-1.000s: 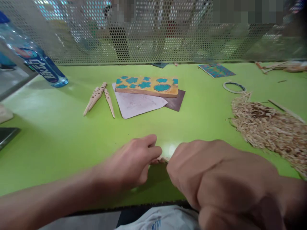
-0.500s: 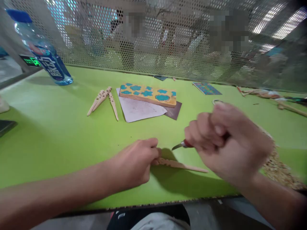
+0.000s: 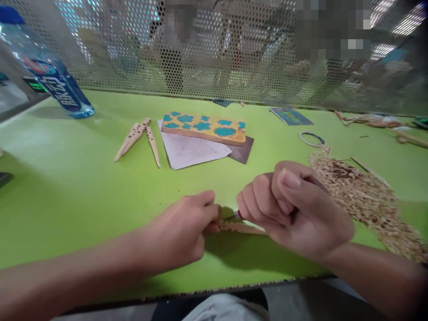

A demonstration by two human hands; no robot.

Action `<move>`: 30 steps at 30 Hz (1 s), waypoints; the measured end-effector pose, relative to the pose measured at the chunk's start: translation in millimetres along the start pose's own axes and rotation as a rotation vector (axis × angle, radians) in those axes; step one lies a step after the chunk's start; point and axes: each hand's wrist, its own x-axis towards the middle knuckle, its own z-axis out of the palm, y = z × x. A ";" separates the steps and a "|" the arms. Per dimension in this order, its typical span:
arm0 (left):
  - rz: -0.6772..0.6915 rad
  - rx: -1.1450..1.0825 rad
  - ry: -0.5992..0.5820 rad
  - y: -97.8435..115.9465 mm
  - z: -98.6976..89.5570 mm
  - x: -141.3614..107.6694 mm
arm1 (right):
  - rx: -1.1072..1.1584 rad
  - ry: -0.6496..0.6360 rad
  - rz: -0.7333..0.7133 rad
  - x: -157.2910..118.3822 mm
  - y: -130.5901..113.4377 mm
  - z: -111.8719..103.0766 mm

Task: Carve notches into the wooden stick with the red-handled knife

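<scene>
The left hand (image 3: pixel 179 229) pinches one end of a wooden stick (image 3: pixel 242 228) between its fingertips; the stick lies at 6 o'clock on the green table (image 3: pixel 67 200). The right hand (image 3: pixel 294 209) has its fingers curled tightly together around a knife (image 3: pixel 238 216), with the blade (image 3: pixel 230 218) at the stick. Shavings (image 3: pixel 354 200) lie at 3 o'clock, and carved sticks (image 3: pixel 135 139) at 10 o'clock.

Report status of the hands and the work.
Left hand pinching carved pale wooden stick. Right hand fisted around red-handled knife, blade at stick. Pale wood shavings right, clear of both hands.
</scene>
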 end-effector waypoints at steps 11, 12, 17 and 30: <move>-0.007 -0.002 -0.048 2.1 -1.8 0.7 | -0.046 0.016 0.082 -4.5 -7.6 2.3; -0.015 0.003 -0.059 3.1 -2.3 1.3 | -0.046 0.039 0.086 -5.3 -7.5 3.8; -0.025 0.064 -0.106 5.6 -5.5 3.1 | -0.054 0.053 0.076 -9.3 -6.7 7.8; -0.013 0.085 -0.123 5.2 -7.2 2.4 | -0.145 0.095 0.119 -9.2 -9.6 14.2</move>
